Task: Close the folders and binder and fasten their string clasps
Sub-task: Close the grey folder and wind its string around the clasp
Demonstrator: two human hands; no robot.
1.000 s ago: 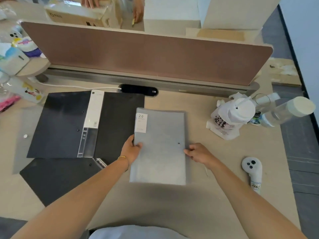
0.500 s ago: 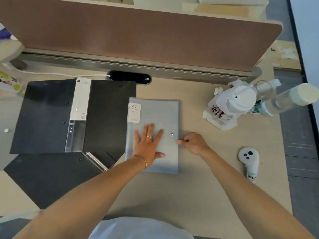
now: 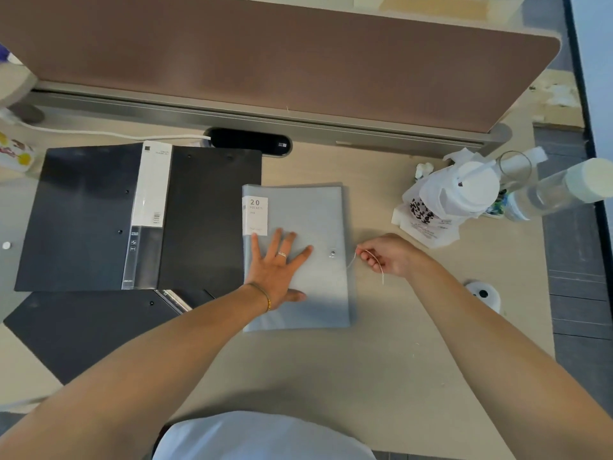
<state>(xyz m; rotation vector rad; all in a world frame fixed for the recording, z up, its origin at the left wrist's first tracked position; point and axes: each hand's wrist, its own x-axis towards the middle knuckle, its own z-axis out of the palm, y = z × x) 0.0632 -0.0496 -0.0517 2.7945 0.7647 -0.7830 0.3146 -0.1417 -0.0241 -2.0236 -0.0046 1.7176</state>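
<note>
To the left of the translucent grey plastic pocket folder (image 3: 308, 227), an open black plastic binder with a white spine label (image 3: 139, 217) lies spread flat on the pale wooden worktop (image 3: 365, 376), its covers splayed and its right cover touching the grey folder's left edge; it is not yet closed. Just nearer the person, a second dark flat folder (image 3: 83, 330) lies partly beneath that binder, also seemingly unfastened

The grey folder sits shut at the middle of the worktop. On its cover the left hand (image 3: 277, 270) lies palm down, fingers (image 3: 275, 239) spread wide, apparently to hold the cover flat and keep the folder from sliding while the string is worked. Near the folder's right edge sits a small round clasp button (image 3: 332, 252), uncovered by the hand, probably so the cord can be wound around it

Just right of the folder, the right hand (image 3: 388, 254) pinches a thin white string (image 3: 378, 265) between thumb and fingertips; the string curves back toward the folder's right edge, slack and not yet looped on the button

Further right, a white plastic bag holding a lidded cup (image 3: 454, 200) and a clear bottle with a white cap (image 3: 557, 190) stand well apart from the folder
</note>
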